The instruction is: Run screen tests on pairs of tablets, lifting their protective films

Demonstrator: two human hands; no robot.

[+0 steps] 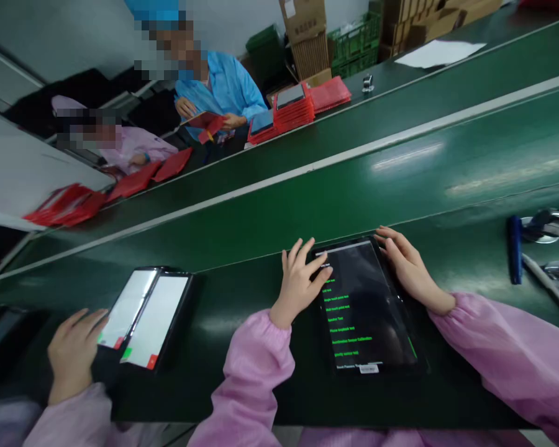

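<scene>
A black tablet (372, 310) lies flat on the green bench in front of me, its dark screen listing tests in green letters. Over its upper left corner is my left hand (302, 278), fingers spread, the thumb and index finger at the screen near the top of the list. My right hand (407, 267) rests along the tablet's upper right edge, fingers stretched out, holding nothing. Both my arms wear pink sleeves. A small white label (369, 369) sits on the tablet's lower edge.
To the left, a co-worker's hand (77, 351) is beside two white-screened tablets (156, 316). A blue pen-like object (515, 249) and metal stands (547, 225) lie at the right. Across the conveyor belt (270, 192), people handle red pouches (293, 115). Green crates (354, 46) and cartons stand behind.
</scene>
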